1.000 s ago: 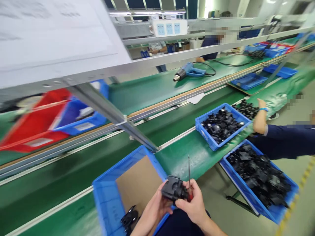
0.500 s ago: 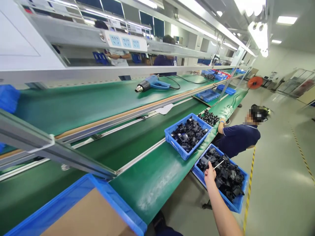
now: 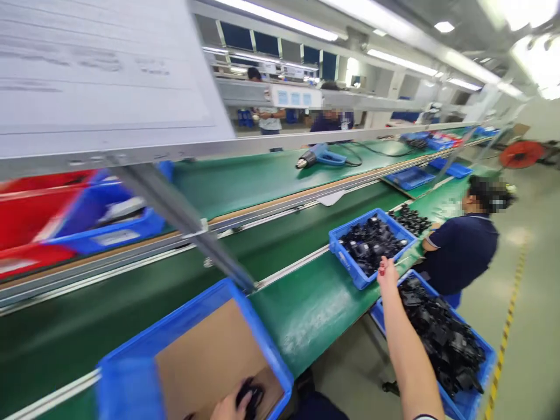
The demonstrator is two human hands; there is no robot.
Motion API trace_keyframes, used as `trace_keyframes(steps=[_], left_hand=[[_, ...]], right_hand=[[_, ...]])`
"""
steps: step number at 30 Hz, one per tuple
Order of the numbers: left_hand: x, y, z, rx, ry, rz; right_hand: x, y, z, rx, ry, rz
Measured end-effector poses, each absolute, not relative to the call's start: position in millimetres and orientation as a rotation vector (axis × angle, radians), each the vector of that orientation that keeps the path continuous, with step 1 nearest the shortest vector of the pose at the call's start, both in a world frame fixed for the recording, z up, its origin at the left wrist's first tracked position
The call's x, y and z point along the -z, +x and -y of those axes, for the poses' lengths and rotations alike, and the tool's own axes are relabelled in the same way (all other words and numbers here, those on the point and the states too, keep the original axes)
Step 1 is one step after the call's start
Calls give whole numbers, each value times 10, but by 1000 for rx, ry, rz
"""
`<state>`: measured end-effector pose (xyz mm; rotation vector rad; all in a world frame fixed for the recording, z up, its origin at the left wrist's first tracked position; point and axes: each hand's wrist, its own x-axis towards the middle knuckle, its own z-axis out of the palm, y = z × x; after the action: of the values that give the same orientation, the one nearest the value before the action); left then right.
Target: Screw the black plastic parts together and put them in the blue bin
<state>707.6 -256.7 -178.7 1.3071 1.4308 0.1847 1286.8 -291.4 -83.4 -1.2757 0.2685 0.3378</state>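
The person's left hand (image 3: 231, 405) is in the near-left blue bin (image 3: 263, 335), its fingers touching a black part (image 3: 252, 398); whether they grip it cannot be told. The right hand (image 3: 387, 269) is at the near edge of the blue tray (image 3: 347, 265) on the desk (image 3: 319, 318), fingers curled, anything pinched unclear. The step seems to be handling parts between containers; the next move likely calls for a clean single-part grasp.

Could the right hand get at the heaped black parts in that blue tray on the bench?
Probably yes: the right hand appears at the rim of the blue tray, and no lid covers the heaped black parts.
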Motion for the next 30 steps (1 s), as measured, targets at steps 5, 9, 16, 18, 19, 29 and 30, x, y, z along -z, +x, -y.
trace_keyframes(steps=[5, 9, 16, 18, 19, 29, 30], left_hand=[[1643, 6710, 2405, -382, 1026, -1503], [1159, 6570, 2387, -540, 956, -1343], [101, 6976, 2424, -592, 942, -1110], [-5, 7088, 2403, -572, 967, -1123], [-24, 7131, 2393, -564, 978, -1127], [0, 7256, 2379, -514, 1048, -1127], [-4, 7256, 2390, -529, 1045, -1132]], right_hand=[[1002, 11737, 2912, -509, -1385, -41], [1059, 10386, 3104, -956, -1433, 238], [717, 9069, 3154, -1466, -1180, 506], [617, 9053, 3154, -1529, -1127, 503], [584, 9069, 3164, -1560, -1119, 504], [623, 9117, 3388, -1600, -1175, 485], [638, 9094, 3423, -1533, -1196, 513]])
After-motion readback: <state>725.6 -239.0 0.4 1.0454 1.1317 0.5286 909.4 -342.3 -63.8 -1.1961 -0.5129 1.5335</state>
